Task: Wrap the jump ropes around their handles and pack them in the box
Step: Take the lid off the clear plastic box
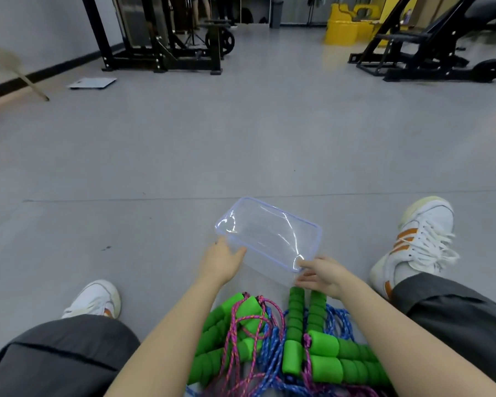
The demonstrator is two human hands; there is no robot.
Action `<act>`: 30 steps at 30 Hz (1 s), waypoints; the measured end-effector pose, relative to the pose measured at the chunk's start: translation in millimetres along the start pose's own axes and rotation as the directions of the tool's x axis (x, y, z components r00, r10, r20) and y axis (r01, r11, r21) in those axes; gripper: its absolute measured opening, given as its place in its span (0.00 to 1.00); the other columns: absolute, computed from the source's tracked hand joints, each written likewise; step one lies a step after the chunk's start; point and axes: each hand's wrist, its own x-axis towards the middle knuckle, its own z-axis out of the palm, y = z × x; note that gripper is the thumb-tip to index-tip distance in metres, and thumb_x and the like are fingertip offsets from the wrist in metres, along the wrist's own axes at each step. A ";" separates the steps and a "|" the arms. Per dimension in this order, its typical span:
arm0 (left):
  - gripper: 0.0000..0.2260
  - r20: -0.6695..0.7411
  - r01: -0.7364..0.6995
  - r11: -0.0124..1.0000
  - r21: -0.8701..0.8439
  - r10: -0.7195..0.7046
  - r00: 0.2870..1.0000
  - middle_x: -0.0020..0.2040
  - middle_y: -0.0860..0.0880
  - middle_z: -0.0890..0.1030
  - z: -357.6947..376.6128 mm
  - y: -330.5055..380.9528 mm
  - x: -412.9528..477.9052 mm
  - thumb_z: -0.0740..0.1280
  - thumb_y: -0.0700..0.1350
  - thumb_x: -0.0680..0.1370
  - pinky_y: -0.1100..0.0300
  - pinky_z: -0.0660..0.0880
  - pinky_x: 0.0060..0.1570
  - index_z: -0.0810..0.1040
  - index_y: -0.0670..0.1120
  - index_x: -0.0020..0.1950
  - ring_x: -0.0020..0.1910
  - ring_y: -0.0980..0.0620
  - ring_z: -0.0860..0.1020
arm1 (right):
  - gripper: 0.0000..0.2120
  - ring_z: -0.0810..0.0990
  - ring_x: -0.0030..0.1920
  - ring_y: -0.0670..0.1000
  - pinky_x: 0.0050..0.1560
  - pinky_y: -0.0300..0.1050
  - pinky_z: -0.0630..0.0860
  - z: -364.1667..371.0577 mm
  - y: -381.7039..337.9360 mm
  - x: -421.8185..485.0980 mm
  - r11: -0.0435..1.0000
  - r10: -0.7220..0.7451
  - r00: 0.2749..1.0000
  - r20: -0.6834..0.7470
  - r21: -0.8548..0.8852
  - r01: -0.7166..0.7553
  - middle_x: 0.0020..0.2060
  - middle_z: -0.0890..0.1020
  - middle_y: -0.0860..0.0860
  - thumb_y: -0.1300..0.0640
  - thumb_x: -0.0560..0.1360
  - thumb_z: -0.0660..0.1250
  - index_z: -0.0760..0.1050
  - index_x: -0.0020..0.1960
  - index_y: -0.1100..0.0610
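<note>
A clear plastic box (269, 224) with a blue rim sits tilted on the grey floor between my legs. My left hand (222, 260) grips its near left corner. My right hand (320, 275) holds its near right corner, fingers on the rim. Just behind my hands lies a tangled heap of jump ropes (272, 339): several bright green foam handles (295, 310) with pink and blue cords (338, 319) loose around them. Nothing shows inside the box.
My shoes (421, 239) and grey trouser legs (58, 353) flank the pile. Black gym machines (166, 38) stand far back left and right. A yellow bin (347, 24) and a flat scale (92, 82) are also far off on the floor.
</note>
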 end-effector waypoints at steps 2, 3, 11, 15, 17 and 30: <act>0.26 0.112 0.193 0.926 -0.324 -0.165 0.980 0.66 0.42 0.71 8.5 4.2 2.4 0.61 0.54 0.79 0.54 0.70 0.61 0.63 0.40 0.72 0.64 0.42 0.71 | 0.18 0.77 0.39 0.59 0.43 0.51 0.82 8.6 3.1 -10.3 0.991 0.125 0.986 0.113 -0.059 -0.119 0.40 0.73 0.61 0.64 0.75 0.65 0.63 0.59 0.70; 0.25 0.171 0.264 0.861 -0.435 -0.210 0.963 0.61 0.44 0.73 12.5 6.2 2.5 0.61 0.53 0.79 0.54 0.71 0.59 0.64 0.40 0.71 0.60 0.43 0.73 | 0.19 0.78 0.41 0.60 0.39 0.51 0.82 11.1 3.1 -14.6 0.977 0.191 0.968 0.160 -0.126 -0.172 0.41 0.74 0.62 0.58 0.76 0.66 0.65 0.59 0.68; 0.20 0.258 0.409 0.485 -0.773 -0.350 0.901 0.53 0.43 0.75 29.4 1.8 19.2 0.66 0.45 0.78 0.57 0.76 0.42 0.69 0.38 0.66 0.46 0.46 0.74 | 0.26 0.72 0.62 0.58 0.64 0.54 0.71 7.1 -19.1 10.3 0.913 -0.169 0.980 -0.108 -0.391 0.115 0.64 0.68 0.55 0.46 0.79 0.56 0.59 0.72 0.58; 0.15 0.292 0.422 0.372 -0.827 -0.359 0.887 0.39 0.44 0.74 34.6 -7.6 21.4 0.68 0.41 0.77 0.57 0.75 0.47 0.71 0.37 0.60 0.36 0.52 0.74 | 0.24 0.74 0.55 0.57 0.59 0.50 0.75 9.7 -25.3 15.3 0.939 -0.151 0.982 -0.112 -0.327 0.107 0.65 0.69 0.57 0.50 0.80 0.56 0.60 0.72 0.60; 0.12 0.289 0.414 0.342 -0.844 -0.361 0.887 0.38 0.45 0.73 36.6 -12.1 21.1 0.69 0.41 0.76 0.57 0.74 0.48 0.71 0.38 0.55 0.35 0.52 0.72 | 0.27 0.76 0.52 0.58 0.53 0.49 0.78 12.2 -22.1 16.0 0.982 -0.095 0.987 -0.133 -0.174 0.071 0.66 0.68 0.60 0.51 0.78 0.62 0.60 0.71 0.61; 0.31 -0.282 0.235 0.952 -0.195 -0.284 0.916 0.62 0.43 0.73 37.6 -13.7 6.9 0.71 0.56 0.71 0.51 0.72 0.54 0.67 0.41 0.66 0.60 0.42 0.73 | 0.23 0.78 0.41 0.57 0.26 0.42 0.79 26.5 10.7 1.2 0.994 0.092 0.996 -0.019 0.056 -0.091 0.40 0.72 0.60 0.54 0.73 0.69 0.66 0.60 0.67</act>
